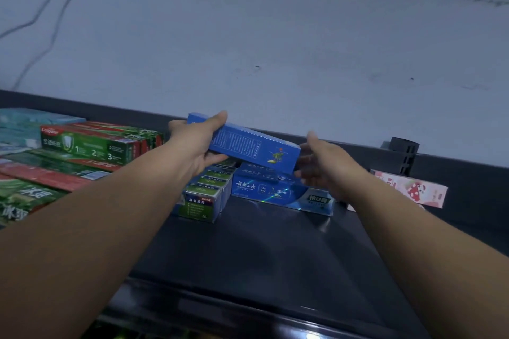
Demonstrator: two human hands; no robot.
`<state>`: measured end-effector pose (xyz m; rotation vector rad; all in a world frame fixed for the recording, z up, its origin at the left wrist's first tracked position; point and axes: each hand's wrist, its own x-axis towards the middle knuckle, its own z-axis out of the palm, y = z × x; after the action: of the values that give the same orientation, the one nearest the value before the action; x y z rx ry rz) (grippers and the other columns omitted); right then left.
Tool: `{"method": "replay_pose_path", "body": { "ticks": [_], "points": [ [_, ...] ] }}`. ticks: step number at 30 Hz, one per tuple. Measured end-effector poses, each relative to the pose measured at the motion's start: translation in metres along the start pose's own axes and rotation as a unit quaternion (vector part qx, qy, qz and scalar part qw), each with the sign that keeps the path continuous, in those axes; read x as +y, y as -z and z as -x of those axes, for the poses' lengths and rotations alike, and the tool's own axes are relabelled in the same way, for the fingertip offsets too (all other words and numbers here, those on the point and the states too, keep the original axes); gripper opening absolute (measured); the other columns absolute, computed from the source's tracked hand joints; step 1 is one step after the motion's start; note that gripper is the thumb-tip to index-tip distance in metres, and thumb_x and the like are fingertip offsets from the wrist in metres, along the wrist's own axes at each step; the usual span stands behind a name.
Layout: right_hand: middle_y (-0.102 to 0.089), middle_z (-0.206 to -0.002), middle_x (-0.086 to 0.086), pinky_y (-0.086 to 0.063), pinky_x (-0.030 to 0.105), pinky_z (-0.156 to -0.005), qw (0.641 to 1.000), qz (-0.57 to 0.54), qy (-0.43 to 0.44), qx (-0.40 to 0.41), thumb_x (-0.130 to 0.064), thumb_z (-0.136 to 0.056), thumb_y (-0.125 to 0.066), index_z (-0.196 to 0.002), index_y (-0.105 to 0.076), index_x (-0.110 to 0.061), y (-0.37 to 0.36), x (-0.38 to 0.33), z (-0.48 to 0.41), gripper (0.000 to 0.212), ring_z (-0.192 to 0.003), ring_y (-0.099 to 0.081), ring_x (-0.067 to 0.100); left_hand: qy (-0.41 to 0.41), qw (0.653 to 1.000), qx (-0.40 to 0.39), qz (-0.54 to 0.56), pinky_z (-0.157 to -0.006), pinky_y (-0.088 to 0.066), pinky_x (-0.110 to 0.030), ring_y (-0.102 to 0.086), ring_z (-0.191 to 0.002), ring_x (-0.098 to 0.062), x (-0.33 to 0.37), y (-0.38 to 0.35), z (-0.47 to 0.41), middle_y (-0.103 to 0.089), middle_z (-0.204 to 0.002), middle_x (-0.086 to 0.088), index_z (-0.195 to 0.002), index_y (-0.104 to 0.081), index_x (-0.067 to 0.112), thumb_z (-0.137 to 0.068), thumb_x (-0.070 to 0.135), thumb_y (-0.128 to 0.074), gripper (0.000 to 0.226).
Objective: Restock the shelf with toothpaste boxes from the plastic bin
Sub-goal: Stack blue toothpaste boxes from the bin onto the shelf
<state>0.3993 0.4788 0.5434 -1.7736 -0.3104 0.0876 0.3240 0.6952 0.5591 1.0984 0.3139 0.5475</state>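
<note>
At the left edge of the shelf (275,242) the red and green boxes (91,146) lie piled up, some on top of others. They look a bit messy, so if I bump them with my arm, the top ones may slide off.

Next comes my left hand (198,146). It is wrapped around the left end of the blue toothpaste box (248,142), thumb on top and fingers below. The box is up in the air and tipped, its right end lower. I hold it only at one end, so it could swing down and slip from me.

Under it, near the back edge of the shelf, stands a row of green and blue boxes (205,195), and just beside them lie flat blue boxes (278,187). If I put my box down crooked, it may knock that row over or slide off the flat ones to the front edge.

My right hand (327,165) is open, fingers spread, close to the right end of the box. I cannot tell if it touches it. If it misses, the box drops.

Near the right edge lies a pink box (410,190), well apart. The plastic bin is not in sight
</note>
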Motion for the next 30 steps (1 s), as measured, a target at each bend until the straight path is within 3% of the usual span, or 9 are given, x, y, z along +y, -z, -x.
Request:
{"method": "replay_pose_path", "body": {
  "ticks": [2,5,8,13,16,19,23,27,30],
  "points": [
    [-0.068,-0.102,0.015,-0.056,0.03,-0.054,0.983,-0.104,-0.104,-0.113,-0.065,-0.093,-0.037,-0.112,-0.061,-0.013,-0.003,-0.01,0.01,0.061,-0.072,-0.07,0.031,0.003,0.999,-0.035,0.008,-0.058,-0.06,-0.045,-0.067,-0.087,-0.025,-0.003,-0.001,0.002,-0.057,-0.112,-0.01,-0.116,-0.033,0.021,-0.081,0.017,-0.076,0.056],
    [-0.065,-0.097,0.011,-0.057,0.025,-0.05,0.957,-0.201,-0.142,-0.152,-0.046,-0.094,-0.052,-0.108,-0.061,-0.013,-0.004,-0.012,0.017,0.037,-0.065,-0.068,0.023,0.011,0.996,-0.084,0.013,-0.076,-0.058,-0.046,-0.065,-0.091,-0.027,-0.003,0.004,0.004,-0.056,-0.11,-0.008,-0.124,-0.035,0.023,-0.085,0.01,-0.07,0.054],
    [-0.059,-0.105,0.008,-0.059,0.026,-0.06,0.953,-0.269,-0.072,-0.117,-0.017,-0.095,-0.058,-0.103,-0.06,-0.013,-0.004,-0.008,0.018,0.009,-0.082,-0.064,0.019,0.045,0.992,-0.103,-0.053,-0.091,-0.051,-0.05,-0.06,-0.102,-0.032,0.0,0.014,0.002,-0.053,-0.12,-0.012,-0.134,-0.037,0.021,-0.086,0.02,-0.069,0.058],
    [-0.059,-0.1,0.009,-0.057,0.036,-0.081,0.971,-0.218,0.063,-0.072,0.014,-0.086,-0.056,-0.095,-0.057,-0.015,-0.021,-0.001,0.024,0.029,-0.083,-0.064,0.022,0.153,0.983,-0.1,-0.024,-0.091,-0.052,-0.051,-0.058,-0.109,-0.039,0.0,0.015,0.005,-0.056,-0.118,-0.02,-0.107,-0.054,0.008,-0.087,0.035,-0.067,0.036],
    [-0.06,-0.1,0.01,-0.057,0.032,-0.077,0.971,-0.201,0.098,-0.088,0.023,-0.081,-0.054,-0.09,-0.055,-0.015,-0.032,-0.001,0.033,0.038,-0.083,-0.063,0.023,0.188,0.972,-0.136,-0.041,-0.08,-0.053,-0.047,-0.062,-0.103,-0.04,-0.004,0.009,0.011,-0.059,-0.119,-0.029,-0.108,-0.052,0.006,-0.092,0.036,-0.062,0.035],
    [-0.061,-0.106,0.011,-0.054,0.034,-0.083,0.972,-0.177,0.099,-0.118,0.026,-0.079,-0.049,-0.097,-0.059,-0.015,-0.035,-0.003,0.039,0.047,-0.091,-0.062,0.025,0.179,0.977,-0.116,-0.014,-0.071,-0.053,-0.041,-0.063,-0.096,-0.037,-0.008,0.011,0.01,-0.058,-0.123,-0.028,-0.123,-0.051,0.006,-0.097,0.022,-0.056,0.031],
    [-0.064,-0.114,0.012,-0.046,0.045,-0.098,0.97,-0.189,0.066,-0.136,0.023,-0.082,-0.037,-0.136,-0.044,-0.021,-0.033,-0.008,0.044,0.07,-0.097,-0.06,0.027,0.167,0.977,-0.129,0.028,-0.072,-0.054,-0.04,-0.065,-0.097,-0.035,-0.01,0.021,0.009,-0.064,-0.115,-0.024,-0.127,-0.051,0.004,-0.098,0.014,-0.052,0.031],
    [-0.07,-0.096,0.008,-0.048,0.043,-0.088,0.976,-0.181,0.02,-0.12,0.009,-0.086,-0.042,-0.144,-0.035,-0.02,-0.027,-0.011,0.044,0.065,-0.081,-0.065,0.021,0.148,0.977,-0.146,0.04,-0.086,-0.052,-0.042,-0.064,-0.103,-0.033,-0.011,0.024,0.014,-0.063,-0.117,-0.021,-0.109,-0.055,0.003,-0.098,0.009,-0.051,0.013],
    [-0.063,-0.106,0.009,-0.053,0.04,-0.079,0.986,-0.119,-0.008,-0.113,0.004,-0.091,-0.049,-0.138,-0.046,-0.015,-0.027,-0.01,0.044,0.051,-0.084,-0.062,0.022,0.12,0.98,-0.157,0.033,-0.084,-0.052,-0.039,-0.066,-0.09,-0.029,-0.012,0.022,0.019,-0.066,-0.104,-0.018,-0.11,-0.055,0.004,-0.098,0.006,-0.05,0.014]
  ]
}}
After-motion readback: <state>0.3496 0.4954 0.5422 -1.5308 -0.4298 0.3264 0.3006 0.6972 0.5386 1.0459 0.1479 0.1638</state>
